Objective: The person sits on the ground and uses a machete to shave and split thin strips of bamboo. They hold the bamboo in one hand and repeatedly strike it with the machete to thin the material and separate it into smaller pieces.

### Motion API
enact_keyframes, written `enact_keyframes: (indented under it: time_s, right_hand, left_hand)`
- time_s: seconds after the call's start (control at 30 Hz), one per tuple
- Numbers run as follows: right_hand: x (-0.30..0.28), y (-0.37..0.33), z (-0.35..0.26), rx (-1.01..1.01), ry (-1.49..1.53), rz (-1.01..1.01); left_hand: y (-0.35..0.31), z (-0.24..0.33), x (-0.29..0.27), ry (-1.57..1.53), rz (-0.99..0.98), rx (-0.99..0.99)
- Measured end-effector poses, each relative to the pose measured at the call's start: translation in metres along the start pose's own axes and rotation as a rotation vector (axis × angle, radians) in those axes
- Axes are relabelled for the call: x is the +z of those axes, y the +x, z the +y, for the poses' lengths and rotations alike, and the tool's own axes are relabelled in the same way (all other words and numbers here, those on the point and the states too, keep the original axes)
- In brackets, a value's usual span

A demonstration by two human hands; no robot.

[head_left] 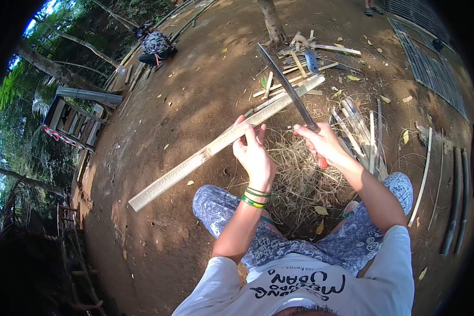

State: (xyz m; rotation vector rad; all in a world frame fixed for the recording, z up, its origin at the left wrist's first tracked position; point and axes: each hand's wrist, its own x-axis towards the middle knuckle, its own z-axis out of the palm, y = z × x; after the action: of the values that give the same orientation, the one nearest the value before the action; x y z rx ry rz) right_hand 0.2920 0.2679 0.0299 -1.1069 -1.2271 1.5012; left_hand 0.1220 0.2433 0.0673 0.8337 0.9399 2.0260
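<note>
My left hand (pixel 254 150) is closed round the middle of a split bamboo strip (pixel 174 175), which slants from the lower left up to the right. The strip's pale inner side faces up, with a node partway along it. In my right hand (pixel 321 142) is a machete (pixel 287 87), gripped by its handle, whose red end shows below my fist. Its long dark blade points up and to the left and passes over the strip's far part. Whether blade and strip touch, I cannot tell. Beneath my hands lies a heap of thin bamboo shavings (pixel 305 181).
Ahead, cut bamboo pieces (pixel 295 68) and a blue-grey blade (pixel 312 61) lie near a tree trunk (pixel 272 21). Split bamboo (pixel 358 126) lies right of the shavings, with dark poles (pixel 454 200) farther right. A person (pixel 156 45) crouches at the far left. A slatted bamboo panel (pixel 429 66) rests at the right.
</note>
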Motion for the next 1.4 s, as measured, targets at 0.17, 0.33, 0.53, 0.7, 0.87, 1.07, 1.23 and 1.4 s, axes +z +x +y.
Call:
enact_keyframes:
  time_s: [0.17,0.33,0.53,0.7,0.87,1.07,1.23,1.4]
  right_hand:
    - [0.000,0.017,0.001,0.104,0.318,0.112]
    - [-0.015,0.029,0.001,0.101,0.577,0.144]
    - [-0.036,0.038,0.006,0.101,0.748,0.159]
    - [-0.034,0.037,0.022,0.098,0.629,0.261]
    - [-0.021,0.034,0.064,0.233,0.499,0.302]
    - [-0.004,0.013,0.117,0.480,0.197,0.152]
    - [0.014,-0.030,0.076,0.420,-0.031,-0.035]
    - [0.048,-0.086,0.048,0.165,-0.357,-0.130]
  left_hand:
    - [-0.030,-0.016,-0.008,-0.024,-0.069,-0.162]
    - [-0.039,-0.013,-0.011,0.069,-0.387,-0.245]
    - [-0.044,0.026,-0.084,-0.163,-0.574,-0.662]
    - [-0.053,0.064,-0.102,-0.121,-0.832,-1.036]
    - [-0.062,0.112,-0.097,-0.283,-0.660,-0.814]
    - [-0.035,0.080,-0.101,0.096,-0.543,-0.625]
    - [-0.015,0.082,-0.100,0.382,-0.525,-0.499]
    - [-0.019,0.071,-0.070,0.544,-0.443,-0.304]
